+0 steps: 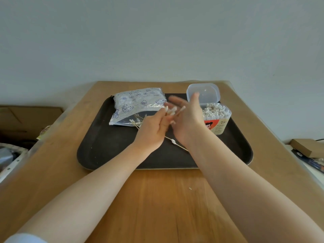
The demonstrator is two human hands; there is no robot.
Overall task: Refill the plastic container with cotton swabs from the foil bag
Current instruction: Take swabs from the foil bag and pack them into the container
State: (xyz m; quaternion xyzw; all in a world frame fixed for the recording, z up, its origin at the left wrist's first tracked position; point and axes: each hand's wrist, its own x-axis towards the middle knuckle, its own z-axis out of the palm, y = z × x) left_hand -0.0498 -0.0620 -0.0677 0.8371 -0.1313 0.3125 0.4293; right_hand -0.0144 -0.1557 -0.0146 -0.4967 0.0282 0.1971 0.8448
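We hold swab bundle (172,112) between left hand (154,128) and right hand (186,120), fingers loosely curled round it, just left of plastic container (217,118). We judge: square tips, then lower upright. Foil bag (138,106) farther left.
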